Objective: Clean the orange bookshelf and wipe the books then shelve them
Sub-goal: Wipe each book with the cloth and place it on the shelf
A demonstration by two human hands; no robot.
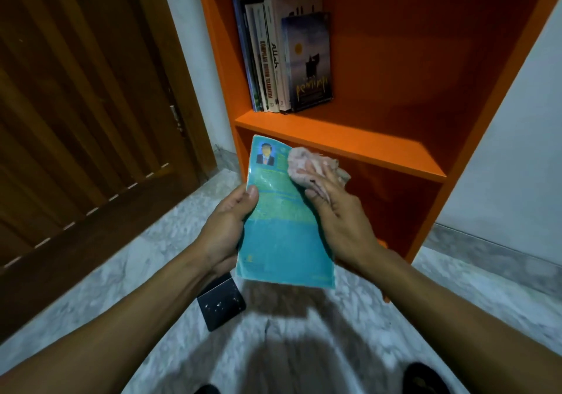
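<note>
Hands meet at the centre of the frame over a teal book (pixel 281 226), held tilted above the marble floor (pixel 152 256). Left hand (pixel 226 226) grips the book's left edge, thumb curled over the cover and fingers hidden beneath. Right hand (pixel 331 211) presses a pinkish cloth (pixel 313 165) against the upper right part of the cover, fingers bent over the bunched fabric.

Behind them, filling the upper right of the frame, stands the orange bookshelf (pixel 349 141). On its shelf board a row of shelved books (pixel 282 55) stands upright against the left wall, the rightmost one showing a dusky cover with a small sun. The compartment below the board is partly blocked by the book and cloth.

At lower centre a dark flat object (pixel 220 305) lies on the floor, partly covered by the left wrist. A wooden door (pixel 85 104) fills the left side, with white wall (pixel 514 165) at far right.
</note>
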